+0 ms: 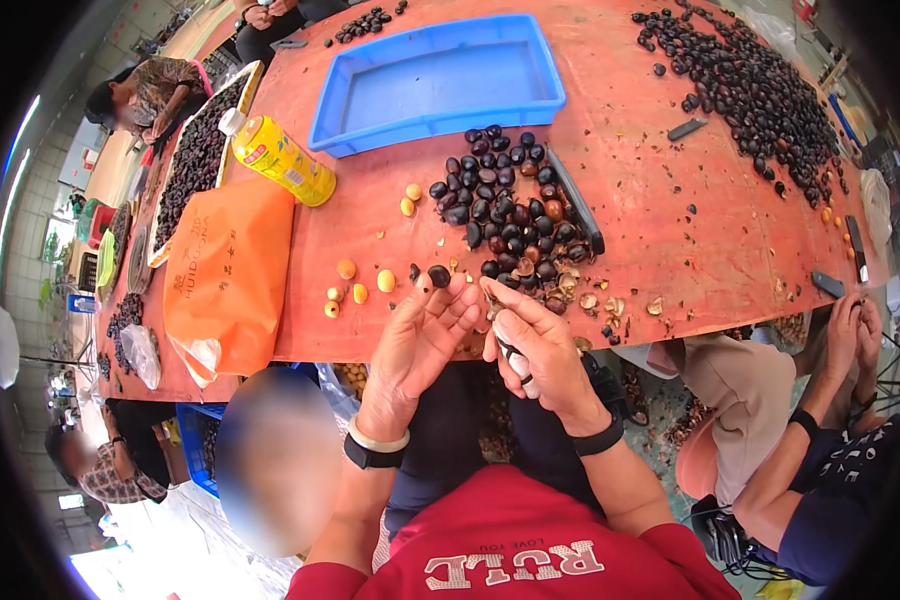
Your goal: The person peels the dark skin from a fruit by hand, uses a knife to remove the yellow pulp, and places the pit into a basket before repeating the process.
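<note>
At the red table's (670, 250) edge, left hand (420, 335) raised, fingers loose — right hand (535, 345) grips a small tool (515, 362).

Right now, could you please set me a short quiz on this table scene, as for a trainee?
1. True or false: the blue tray is full.
2. Which hand grips the small tool? A) left B) right C) neither
3. Fill in: the yellow bottle lies on its ___, next to the orange bag.
Key: 1 false, nothing lies in it; 2 B, the right hand is closed around it; 3 side.
</note>
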The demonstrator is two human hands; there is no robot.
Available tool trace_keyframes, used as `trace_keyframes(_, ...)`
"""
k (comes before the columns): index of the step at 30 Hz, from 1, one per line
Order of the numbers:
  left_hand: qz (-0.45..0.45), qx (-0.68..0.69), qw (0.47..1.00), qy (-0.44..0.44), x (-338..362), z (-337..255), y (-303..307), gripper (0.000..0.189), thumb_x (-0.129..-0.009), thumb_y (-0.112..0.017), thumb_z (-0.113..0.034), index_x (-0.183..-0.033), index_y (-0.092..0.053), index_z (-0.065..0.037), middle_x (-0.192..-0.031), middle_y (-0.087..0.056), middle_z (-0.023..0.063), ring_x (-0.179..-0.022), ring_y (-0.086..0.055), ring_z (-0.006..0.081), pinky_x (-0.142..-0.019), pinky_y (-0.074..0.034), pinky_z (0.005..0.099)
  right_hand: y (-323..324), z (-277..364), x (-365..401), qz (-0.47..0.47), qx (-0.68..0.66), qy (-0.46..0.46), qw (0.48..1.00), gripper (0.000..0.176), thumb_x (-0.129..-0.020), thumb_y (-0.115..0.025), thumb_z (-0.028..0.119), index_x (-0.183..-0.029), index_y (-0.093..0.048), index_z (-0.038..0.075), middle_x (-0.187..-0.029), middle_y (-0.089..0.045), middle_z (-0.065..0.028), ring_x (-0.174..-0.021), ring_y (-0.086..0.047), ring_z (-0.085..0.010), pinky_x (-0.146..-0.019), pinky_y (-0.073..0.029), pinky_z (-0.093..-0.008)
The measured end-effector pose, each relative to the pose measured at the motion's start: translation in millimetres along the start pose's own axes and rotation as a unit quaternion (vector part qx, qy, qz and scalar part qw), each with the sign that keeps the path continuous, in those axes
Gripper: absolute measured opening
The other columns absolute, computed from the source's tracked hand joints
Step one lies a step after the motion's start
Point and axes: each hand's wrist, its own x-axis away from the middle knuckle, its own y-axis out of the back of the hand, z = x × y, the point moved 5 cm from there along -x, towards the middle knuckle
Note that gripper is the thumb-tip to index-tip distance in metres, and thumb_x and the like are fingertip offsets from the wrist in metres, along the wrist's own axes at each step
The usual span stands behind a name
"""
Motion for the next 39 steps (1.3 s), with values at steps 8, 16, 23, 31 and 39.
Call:
trace_keyframes(8, 0.025, 0.046, 0.998, 0.028, 4.8, 8.2, -0.6, 0.03, -0.09, -0.057, -0.027, -0.111, -0.053, -0.006, -0.11, -0.058, 0.0087, -0.105, -0.055, 0.0239, -0.093, -0.044, 0.0388, -5.5, 0.2, -0.9, 0.021, 0.007, 0.0, 1.0, 0.044, -0.096, -0.042, 0.019, -0.138, -0.036, 0.007, -0.07, -0.054, -0.0048, -0.039, -0.041, -0.0051, -0.032, -0.032, -0.0185)
trace_keyframes(16, 0.098, -0.014, 0.995, -0.014, 8.5, 12.8, -2.3, 0.042, -0.087, -0.06, -0.02, -0.125, -0.046, -0.009, -0.116, -0.056, 0.0047, -0.104, -0.053, 0.0201, -0.079, -0.049, 0.0343, -9.2, -2.0, 0.1, 0.031, 0.057, -0.002, 0.998, 0.047, -0.095, -0.044, 0.017, -0.14, -0.032, 0.012, -0.072, -0.051, -0.0016, -0.041, -0.04, -0.0024, -0.035, -0.033, -0.0172)
trace_keyframes(23, 0.121, -0.038, 0.992, -0.015, 7.0, 16.4, -4.2, 0.043, -0.087, -0.061, -0.019, -0.125, -0.045, -0.007, -0.113, -0.053, 0.0039, -0.098, -0.053, 0.0192, -0.066, -0.049, 0.0295, -10.3, -4.2, 1.5, 0.046, 0.075, -0.017, 0.996, 0.051, -0.094, -0.045, 0.017, -0.142, -0.028, 0.013, -0.073, -0.05, -0.0003, -0.043, -0.04, -0.0015, -0.037, -0.033, -0.0164)
trace_keyframes(31, 0.118, -0.084, 0.989, -0.023, 7.0, 19.3, 4.0, 0.042, -0.089, -0.059, -0.02, -0.126, -0.044, -0.008, -0.112, -0.054, 0.0052, -0.096, -0.055, 0.0187, -0.069, -0.05, 0.0303, -9.9, -4.6, 0.9, 0.05, 0.092, -0.021, 0.994, 0.051, -0.094, -0.044, 0.017, -0.142, -0.028, 0.012, -0.069, -0.05, -0.0003, -0.042, -0.04, -0.0018, -0.037, -0.034, -0.017)
trace_keyframes(39, 0.099, -0.1, 0.989, -0.049, 9.3, 19.6, 0.8, 0.039, -0.09, -0.057, -0.021, -0.125, -0.045, -0.008, -0.108, -0.056, 0.0053, -0.092, -0.056, 0.0169, -0.072, -0.049, 0.0309, -10.0, -3.6, 2.3, 0.042, 0.091, -0.027, 0.995, 0.05, -0.094, -0.044, 0.016, -0.142, -0.029, 0.012, -0.067, -0.049, 0.0002, -0.041, -0.04, -0.0021, -0.036, -0.034, -0.0172)
